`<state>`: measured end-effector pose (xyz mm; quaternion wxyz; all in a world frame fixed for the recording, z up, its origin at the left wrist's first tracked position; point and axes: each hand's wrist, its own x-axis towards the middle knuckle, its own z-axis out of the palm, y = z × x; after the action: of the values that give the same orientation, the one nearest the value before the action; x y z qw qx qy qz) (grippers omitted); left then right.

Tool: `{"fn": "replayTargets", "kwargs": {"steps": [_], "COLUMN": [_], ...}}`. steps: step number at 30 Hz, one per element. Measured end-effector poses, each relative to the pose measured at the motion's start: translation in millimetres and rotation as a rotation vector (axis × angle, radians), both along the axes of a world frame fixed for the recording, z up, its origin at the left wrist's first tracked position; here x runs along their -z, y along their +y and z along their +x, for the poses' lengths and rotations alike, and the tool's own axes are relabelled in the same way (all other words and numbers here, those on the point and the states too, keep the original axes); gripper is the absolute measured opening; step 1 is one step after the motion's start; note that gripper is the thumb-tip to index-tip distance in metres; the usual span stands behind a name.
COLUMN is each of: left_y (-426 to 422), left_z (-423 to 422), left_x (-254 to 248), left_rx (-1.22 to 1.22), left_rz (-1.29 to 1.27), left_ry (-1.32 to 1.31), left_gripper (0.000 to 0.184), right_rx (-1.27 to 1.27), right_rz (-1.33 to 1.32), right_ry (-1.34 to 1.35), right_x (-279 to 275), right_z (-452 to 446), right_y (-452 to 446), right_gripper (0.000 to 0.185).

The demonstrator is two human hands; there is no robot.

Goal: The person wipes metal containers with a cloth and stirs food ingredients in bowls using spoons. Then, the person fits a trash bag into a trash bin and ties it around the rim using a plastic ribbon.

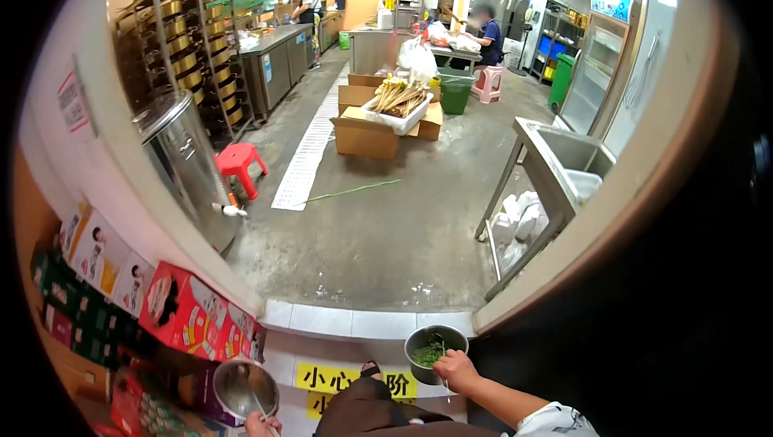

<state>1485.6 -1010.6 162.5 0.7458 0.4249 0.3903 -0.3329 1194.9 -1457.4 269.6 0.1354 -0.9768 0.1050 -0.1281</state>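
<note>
At the lower right my right hand (456, 370) is closed on the rim of a metal bowl (419, 368) that holds chopped greens (429, 352). A thin utensil (447, 389) shows at the same hand. My left hand (262, 425), at the bottom edge, grips a second metal bowl (229, 393), which looks empty apart from a thin handle (256, 398) lying in it. The fingers of my left hand are partly cut off by the frame. Both bowls are held apart, either side of my legs.
Ahead is a raised white tiled step (322, 320). Stacked red boxes (193, 316) line the left, a steel sink (555, 143) the right. Beyond are a cardboard box (366, 138), a red stool (240, 165) and two people (307, 4) at separate counters.
</note>
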Motion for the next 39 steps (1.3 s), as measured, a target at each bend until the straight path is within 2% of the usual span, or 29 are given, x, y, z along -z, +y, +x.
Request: {"fn": "replayTargets", "kwargs": {"steps": [1, 3, 4, 6, 8, 10, 12, 17, 19, 22, 23, 24, 27, 29, 33, 36, 39], "left_y": [-28.2, -105.0, -153.2, -208.9, -248.6, -295.1, -330.5, -424.2, -457.6, -511.4, -531.3, -542.9, -595.8, -628.7, -705.6, -763.5, -830.0], "left_z": [20.3, 58.6, 62.6, 85.4, 111.7, 122.7, 137.3, 167.7, 183.5, 208.3, 214.7, 230.5, 239.6, 258.7, 278.8, 295.5, 311.7], "left_x": [-1.2, -40.4, -94.5, -125.1, -122.5, -153.6, -154.0, -192.0, -191.2, -195.9, -206.7, -204.9, -252.8, -261.2, -296.5, -302.0, -308.8], "left_rx": [0.01, 0.162, 0.167, 0.18, 0.264, 0.334, 0.358, 0.389, 0.381, 0.321, 0.343, 0.402, 0.335, 0.34, 0.351, 0.356, 0.464], "left_rz": [-0.005, -0.049, -0.082, -0.094, -0.147, -0.223, -0.229, -0.184, -0.173, 0.029, 0.031, -0.08, 0.012, -0.124, -0.063, -0.086, -0.163], "left_ry": [0.016, -0.135, -0.107, -0.141, -0.148, -0.132, -0.122, -0.075, -0.049, -0.078, -0.107, -0.033, -0.063, 0.015, -0.022, -0.035, -0.053], "left_gripper": [0.009, 0.008, 0.008, 0.007, 0.007, 0.007, 0.007, 0.01, 0.01, 0.011, 0.014, 0.018, 0.023, 0.027, 0.032, 0.032, 0.029], "right_rx": [0.018, 0.048, 0.103, 0.188, 0.28, 0.309, 0.383, 0.488, 0.521, 0.495, 0.486, 0.471, 0.466, 0.42, 0.373, 0.342, 0.359], "right_rz": [-0.003, -0.019, -0.021, -0.005, -0.031, -0.046, -0.129, -0.024, -0.019, 0.039, 0.01, 0.035, 0.066, 0.075, 0.074, 0.086, 0.112], "right_ry": [0.04, 0.072, 0.093, 0.105, 0.073, 0.006, 0.069, -0.026, 0.036, 0.043, 0.08, 0.089, 0.058, 0.065, -0.018, -0.064, -0.106], "right_x": [-19.6, -54.7, -65.7, -85.5, -108.0, -123.1, -118.3, -126.8, -124.9, -110.0, -104.7, -105.1, -142.4, -165.1, -207.2, -229.2, -237.0], "right_z": [6.5, 18.0, 21.2, 24.5, 32.9, 41.5, 45.7, 79.3, 96.0, 116.0, 123.9, 130.5, 162.7, 182.1, 217.5, 237.7, 254.6], "right_y": [-15.6, -46.8, -61.0, -88.7, -112.0, -142.4, -173.9, -250.4, -279.8, -333.6, -352.9, -371.8, -411.9, -446.2, -504.9, -548.0, -593.7], "right_gripper": [0.005, 0.004, 0.004, 0.005, 0.004, 0.003, 0.007, 0.007, 0.008, 0.007, 0.005, 0.004, 0.006, 0.003, 0.004, 0.005, 0.005]}}
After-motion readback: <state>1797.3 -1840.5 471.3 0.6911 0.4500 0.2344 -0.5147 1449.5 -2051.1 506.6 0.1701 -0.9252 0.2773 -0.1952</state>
